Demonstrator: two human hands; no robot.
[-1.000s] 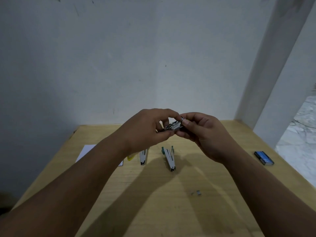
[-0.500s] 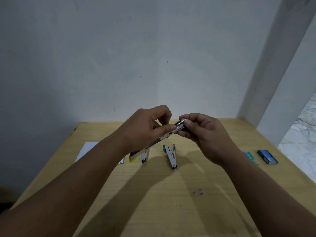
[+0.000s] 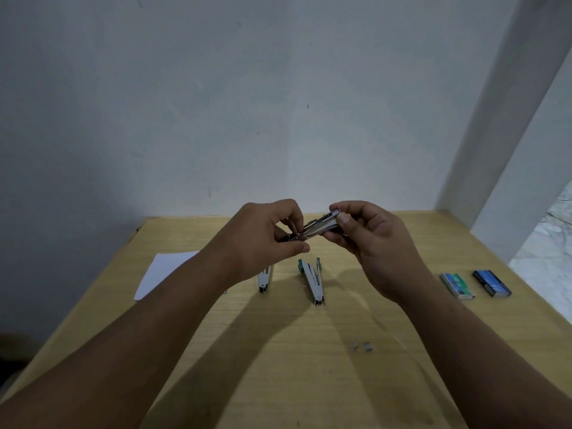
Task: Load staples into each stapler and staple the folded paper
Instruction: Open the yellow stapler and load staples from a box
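Both hands hold a small metal stapler [image 3: 320, 227] in the air above the wooden table [image 3: 278, 351]. My right hand [image 3: 371, 246] pinches its right end between thumb and fingers. My left hand [image 3: 266, 239] pinches its left end with curled fingers. On the table below lie a green-ended stapler [image 3: 312, 281], opened, and another stapler [image 3: 264, 280] partly hidden by my left wrist. White paper [image 3: 161, 274] lies at the left, partly under my left forearm.
A green staple box [image 3: 457, 284] and a blue staple box [image 3: 492, 282] lie at the table's right side. Small loose staple pieces [image 3: 362, 346] sit near the front centre. A wall stands behind the table, and a pillar at the right.
The held stapler has tilted up toward the right, and my left hand's grip has moved to its left end. The view has shifted, bringing both staple boxes into sight.
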